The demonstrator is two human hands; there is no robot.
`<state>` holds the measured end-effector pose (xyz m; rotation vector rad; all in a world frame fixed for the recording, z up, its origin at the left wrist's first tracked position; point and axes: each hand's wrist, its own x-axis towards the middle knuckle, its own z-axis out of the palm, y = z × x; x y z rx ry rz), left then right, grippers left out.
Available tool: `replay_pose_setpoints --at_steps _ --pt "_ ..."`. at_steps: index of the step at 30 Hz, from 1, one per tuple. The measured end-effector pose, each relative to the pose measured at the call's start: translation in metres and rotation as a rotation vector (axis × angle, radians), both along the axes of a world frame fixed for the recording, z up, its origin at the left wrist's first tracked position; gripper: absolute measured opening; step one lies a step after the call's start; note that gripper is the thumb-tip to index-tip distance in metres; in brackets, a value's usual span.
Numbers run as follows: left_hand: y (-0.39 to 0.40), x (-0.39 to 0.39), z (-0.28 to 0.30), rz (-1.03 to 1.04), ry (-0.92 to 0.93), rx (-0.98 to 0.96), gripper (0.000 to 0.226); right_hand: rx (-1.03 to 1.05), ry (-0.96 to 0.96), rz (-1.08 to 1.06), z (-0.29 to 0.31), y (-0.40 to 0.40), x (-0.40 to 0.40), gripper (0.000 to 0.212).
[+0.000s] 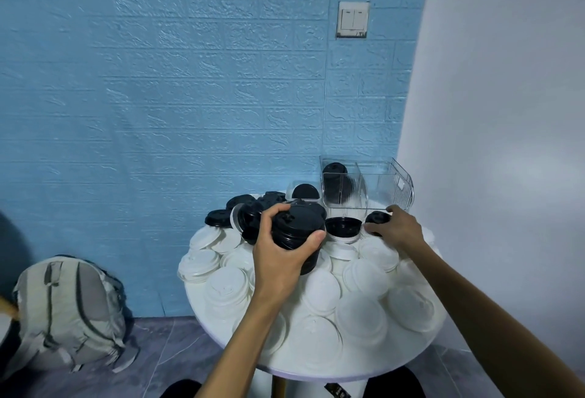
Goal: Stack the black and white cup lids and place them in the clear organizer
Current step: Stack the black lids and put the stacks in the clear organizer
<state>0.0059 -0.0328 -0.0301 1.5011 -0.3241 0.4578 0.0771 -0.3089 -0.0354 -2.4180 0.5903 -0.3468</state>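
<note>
Fingers wrapped around a stack of black lids point(296, 233), our left hand point(281, 258) holds the pile above the round white table point(348, 369), thumb curled over its near side and fingertips hooked over the far edge. Our right hand point(395, 226) reaches toward the back of the table, fingers closing on a single black lid point(376, 219) that lies just in front of the clear organizer point(367, 188); whether that lid is already lifted or only touched, we cannot tell from this angle. Beside it a second loose black lid point(343, 228) rests upturned on the pile. Behind our left hand more black lids point(243, 207) lie scattered. The organizer's left compartment already holds a column of black lids point(335, 182), while its right compartment looks bare. White lids point(319, 293) blanket nearly the whole tabletop, loose and unstacked, and none appears in the organizer. By our reading, the black lids are well under way and the white ones not yet begun. A grey backpack point(68, 312) slumps against the blue wall point(158, 81).
</note>
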Motion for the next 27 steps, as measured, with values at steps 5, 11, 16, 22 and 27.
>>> replay_pose_setpoints --at_steps 5,11,16,22,27 --pt "-0.002 0.002 -0.002 -0.017 0.006 -0.015 0.064 0.268 -0.202 0.118 0.047 0.033 -0.023 0.062" --pt "-0.008 -0.002 -0.002 -0.029 -0.026 0.025 0.072 0.594 -0.231 0.716 0.087 0.106 -0.077 0.048" --pt "-0.002 -0.001 0.001 -0.026 -0.035 -0.009 0.091 0.468 -0.257 0.825 0.082 0.126 -0.079 0.052" --pt "0.003 0.000 -0.008 0.003 -0.052 0.025 0.092 0.489 -0.175 0.870 0.077 0.132 -0.077 0.055" --pt "0.003 -0.001 -0.009 0.040 -0.030 0.030 0.079 0.599 -0.086 0.760 0.075 0.116 -0.052 0.043"
